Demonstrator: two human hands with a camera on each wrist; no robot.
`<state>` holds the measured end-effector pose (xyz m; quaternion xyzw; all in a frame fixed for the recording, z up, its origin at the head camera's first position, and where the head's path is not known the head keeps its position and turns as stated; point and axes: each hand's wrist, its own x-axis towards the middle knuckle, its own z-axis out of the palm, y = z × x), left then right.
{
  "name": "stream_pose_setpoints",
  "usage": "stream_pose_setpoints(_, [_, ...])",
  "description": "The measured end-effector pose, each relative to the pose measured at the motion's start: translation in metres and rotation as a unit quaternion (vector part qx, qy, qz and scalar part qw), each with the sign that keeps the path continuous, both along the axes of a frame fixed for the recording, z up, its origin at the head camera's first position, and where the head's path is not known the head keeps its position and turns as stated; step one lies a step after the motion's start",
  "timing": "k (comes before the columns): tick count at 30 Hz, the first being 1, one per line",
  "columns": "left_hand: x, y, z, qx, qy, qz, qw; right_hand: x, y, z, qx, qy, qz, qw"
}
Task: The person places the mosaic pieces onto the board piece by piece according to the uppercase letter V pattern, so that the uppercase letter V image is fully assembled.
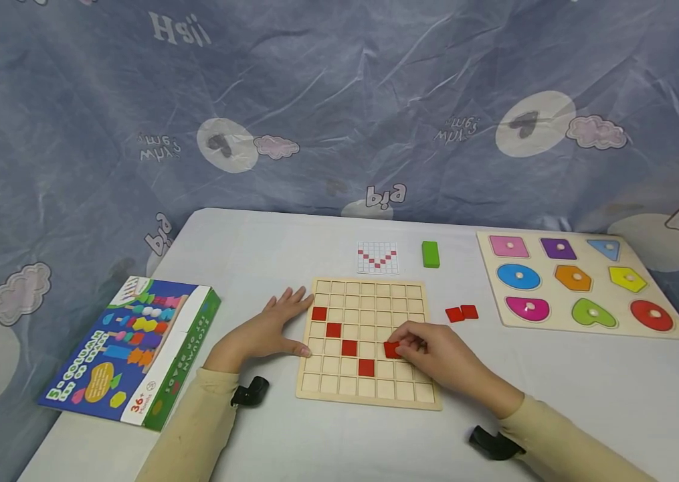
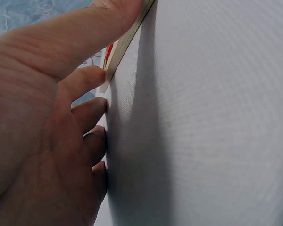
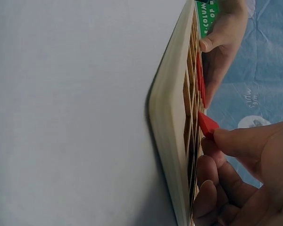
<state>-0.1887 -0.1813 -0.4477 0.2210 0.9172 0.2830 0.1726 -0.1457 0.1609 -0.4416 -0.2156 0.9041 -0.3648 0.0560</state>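
Observation:
A wooden grid board (image 1: 330, 385) lies flat on the white table, with several red square tiles, such as this red tile (image 1: 348, 348), set in a descending diagonal of its cells. My right hand (image 1: 438, 351) pinches another red tile (image 3: 208, 125) between thumb and fingers, tilted, one edge at a cell right of the diagonal. My left hand (image 1: 269, 328) rests at the board's left edge, fingers spread, thumb touching the rim. Beyond the board lies a small pattern card (image 1: 378, 258) printed with a red V of squares. Two loose red tiles (image 1: 455, 314) lie right of the board.
A green block (image 1: 431, 254) lies beside the card. At the right is a wooden shape puzzle (image 1: 598, 318) with knobbed coloured pieces. A blue and green toy box (image 1: 128, 355) lies at the left. Behind the table hangs a printed blue cloth (image 1: 339, 100).

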Motion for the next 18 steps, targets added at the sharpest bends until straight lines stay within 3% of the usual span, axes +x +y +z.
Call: stream_pose_setpoints(18, [-0.001, -0.001, 0.000, -0.003, 0.001, 0.002, 1.0000, 0.000, -0.011, -0.006, -0.006, 0.031, 0.010, 0.9995])
